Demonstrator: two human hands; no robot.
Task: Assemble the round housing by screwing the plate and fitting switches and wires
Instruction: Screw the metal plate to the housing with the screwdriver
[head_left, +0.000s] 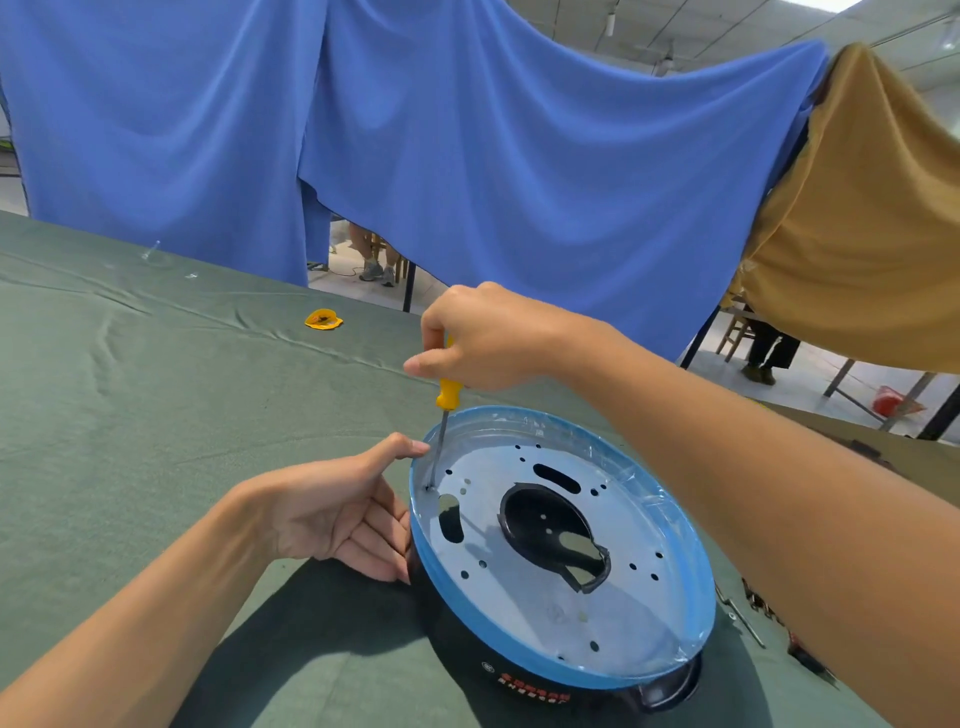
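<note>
the round housing (483, 649) sits on the green-clothed surface (156, 415), blue rim uppermost. the perforated metal plate (519, 587) lies inside it. right grip (483, 338): fingers curled round the yellow handle of the screwdriver (448, 393), which stands near upright with its tip at a hole by the plate's left edge. left grip (337, 514): fingers extended, holding nothing, resting against the housing's left wall, thumb at the rim. a small yellow piece (323, 319) lies well apart.
</note>
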